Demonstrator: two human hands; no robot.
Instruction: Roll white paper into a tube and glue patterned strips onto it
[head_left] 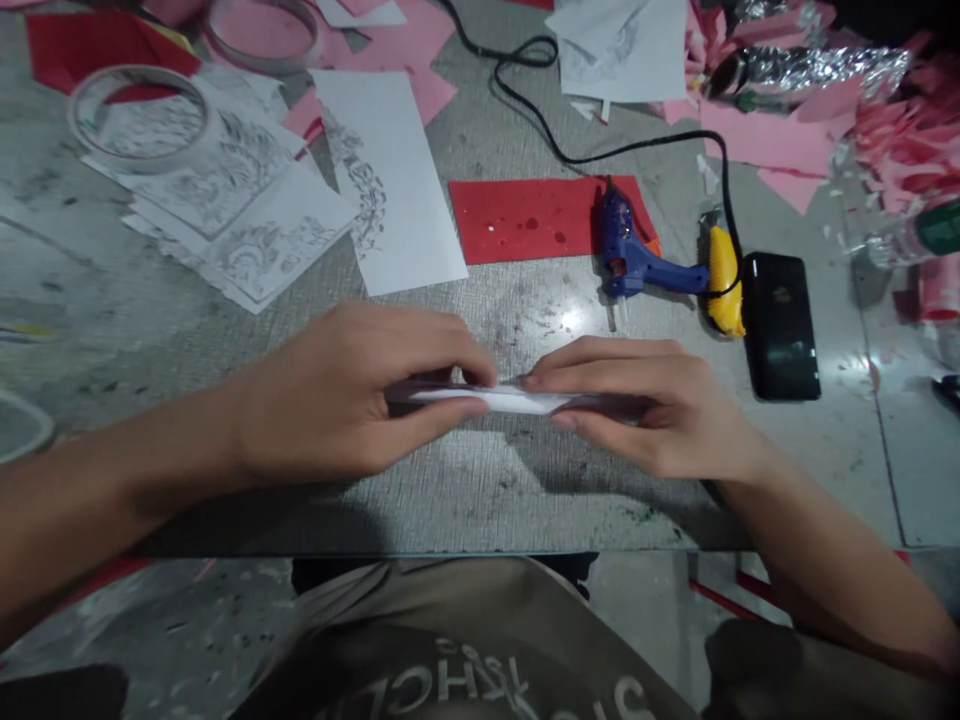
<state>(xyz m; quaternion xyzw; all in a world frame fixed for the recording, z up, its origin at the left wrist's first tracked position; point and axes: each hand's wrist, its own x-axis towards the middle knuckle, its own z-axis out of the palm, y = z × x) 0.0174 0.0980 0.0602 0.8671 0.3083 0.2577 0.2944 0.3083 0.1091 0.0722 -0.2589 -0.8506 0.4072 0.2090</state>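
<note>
Grey table (465,510) beneath paper (514,400) between fingers (607,376)

Grey, stained tabletop (465,500): printed sheets (255,220) and tape rolls (141,118) far left; red strip (525,215) under the blue glue gun (626,250); black phone-like slab (782,325) right.

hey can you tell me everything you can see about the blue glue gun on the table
The blue glue gun has a shiny body that looks like plastic. It lies on its side, partly on the right end of a red sheet, its dark nozzle pointing away from you. Its handle stretches right, toward a yellow-handled tool; whether they touch isn't clear. A black cord curves down to the handle's end. No hand touches the gun.
</note>
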